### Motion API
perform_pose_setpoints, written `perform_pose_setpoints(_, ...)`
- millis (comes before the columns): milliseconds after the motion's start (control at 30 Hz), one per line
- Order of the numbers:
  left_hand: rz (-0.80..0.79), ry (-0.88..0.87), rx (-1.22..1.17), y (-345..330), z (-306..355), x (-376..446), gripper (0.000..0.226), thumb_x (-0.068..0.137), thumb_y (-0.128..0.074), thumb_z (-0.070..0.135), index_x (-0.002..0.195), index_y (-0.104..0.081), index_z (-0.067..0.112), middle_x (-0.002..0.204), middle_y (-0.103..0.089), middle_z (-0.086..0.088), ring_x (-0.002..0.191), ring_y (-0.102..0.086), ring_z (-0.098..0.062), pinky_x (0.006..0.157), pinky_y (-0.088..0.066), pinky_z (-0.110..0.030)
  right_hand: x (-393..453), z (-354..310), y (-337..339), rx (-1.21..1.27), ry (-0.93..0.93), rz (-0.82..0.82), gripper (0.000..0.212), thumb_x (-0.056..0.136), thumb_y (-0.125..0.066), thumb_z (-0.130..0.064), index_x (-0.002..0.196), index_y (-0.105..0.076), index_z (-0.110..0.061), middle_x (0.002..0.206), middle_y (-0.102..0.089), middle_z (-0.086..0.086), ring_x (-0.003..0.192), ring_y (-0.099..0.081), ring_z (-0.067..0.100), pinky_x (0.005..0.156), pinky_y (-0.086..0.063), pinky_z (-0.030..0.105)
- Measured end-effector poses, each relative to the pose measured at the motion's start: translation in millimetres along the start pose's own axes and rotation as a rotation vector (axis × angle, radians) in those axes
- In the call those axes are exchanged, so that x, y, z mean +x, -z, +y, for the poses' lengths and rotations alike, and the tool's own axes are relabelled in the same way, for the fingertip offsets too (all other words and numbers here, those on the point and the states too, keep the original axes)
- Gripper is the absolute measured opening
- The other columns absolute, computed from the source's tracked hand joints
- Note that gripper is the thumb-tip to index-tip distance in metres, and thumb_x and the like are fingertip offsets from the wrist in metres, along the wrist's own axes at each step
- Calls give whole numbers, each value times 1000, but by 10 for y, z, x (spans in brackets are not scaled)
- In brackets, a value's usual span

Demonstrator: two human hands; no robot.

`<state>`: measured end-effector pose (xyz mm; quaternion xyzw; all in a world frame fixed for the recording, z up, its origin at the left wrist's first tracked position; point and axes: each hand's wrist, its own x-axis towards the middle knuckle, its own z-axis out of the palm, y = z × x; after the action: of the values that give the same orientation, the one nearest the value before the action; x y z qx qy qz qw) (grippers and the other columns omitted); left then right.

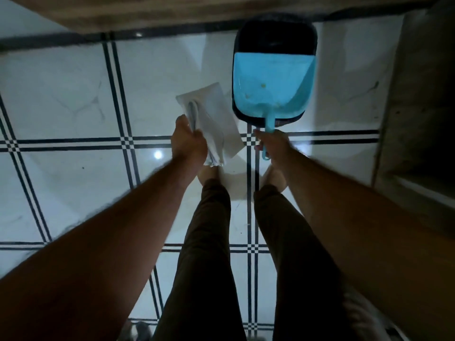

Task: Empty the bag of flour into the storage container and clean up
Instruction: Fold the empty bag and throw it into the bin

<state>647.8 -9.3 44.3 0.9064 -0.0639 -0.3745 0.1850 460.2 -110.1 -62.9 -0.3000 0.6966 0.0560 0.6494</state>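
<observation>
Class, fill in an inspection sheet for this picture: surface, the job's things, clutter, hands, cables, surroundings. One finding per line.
Surface: glossy white tiled floor with dark striped lines; lighting dim.
Job's things: blue dustpan, a few specks in it, above a dark bin; crumpled white paper bag.
Clutter: nothing seen.
Hands: left hand grips the paper bag; right hand holds the dustpan's handle.
Cables: nothing seen.
Surroundings: wooden edge at top; grey wall on the right; the person's legs and bare feet below.
</observation>
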Motion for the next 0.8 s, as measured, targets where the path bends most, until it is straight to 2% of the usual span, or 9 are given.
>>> perform_pose_setpoints(67,21,-47,27,155,30,-93,29,102,-52,7,131,-54,10,118,-64,-6,112,-64,-28,86,-49,-32,-232,-167,73,110,64,111,29,96,-80,-38,97,-69,-12,67,-56,-2,49,-54,10,45,-48,23)
perform_pose_setpoints(233,-80,-312,152,293,423,-230,34,106,-52,12,140,-52,9,125,-70,-14,111,-68,-35,83,-45,-31,-650,-556,588,165,264,282,52,83,-74,-70,71,-55,-23,56,-50,-5,48,-45,13,51,-38,32)
perform_pose_setpoints(333,-107,-448,272,76,882,-159,35,107,-48,14,141,-52,15,125,-71,-17,110,-68,-38,84,-49,-35,-690,-690,922,224,314,381,55,88,-72,-68,67,-51,-23,52,-46,-6,49,-42,14,51,-35,32)
perform_pose_setpoints(500,-142,-782,555,-618,1491,274,46,105,-51,15,151,-53,17,126,-72,-21,113,-68,-45,95,-54,-46,-401,-569,1188,213,368,460,60,89,-67,-74,65,-47,-23,61,-46,3,58,-47,20,56,-39,34)
perform_pose_setpoints(567,-146,-952,727,-935,1580,508,54,99,-55,12,152,-55,21,122,-75,-19,107,-71,-43,89,-57,-46,-242,-439,1240,203,382,482,59,94,-66,-70,67,-48,-20,62,-45,4,58,-47,19,54,-39,32)
perform_pose_setpoints(633,-131,-1121,1035,-1232,1542,683,53,89,-53,10,139,-69,21,109,-80,-12,93,-76,-34,75,-59,-37,-101,-310,1285,188,386,525,57,99,-67,-60,67,-48,-17,61,-44,3,53,-45,12,51,-37,25)
perform_pose_setpoints(700,-191,-1194,1306,-1532,1450,858,49,83,-45,15,116,-80,20,90,-81,-2,72,-76,-23,58,-56,-29,32,-183,1335,190,382,567,55,101,-67,-56,67,-49,-18,61,-44,2,51,-44,8,51,-38,22)
perform_pose_setpoints(733,-210,-1206,1376,-1660,1392,945,48,84,-43,13,116,-79,17,92,-80,-3,70,-76,-24,56,-57,-30,97,-130,1350,217,376,572,54,100,-67,-58,68,-51,-18,62,-45,3,54,-47,10,53,-40,25)
perform_pose_setpoints(800,-297,-1119,1424,-1851,1301,1005,47,95,-44,4,138,-64,5,117,-76,-15,89,-78,-36,67,-62,-43,221,-43,1368,272,348,572,52,99,-67,-60,70,-54,-19,64,-49,3,58,-50,16,55,-42,30)
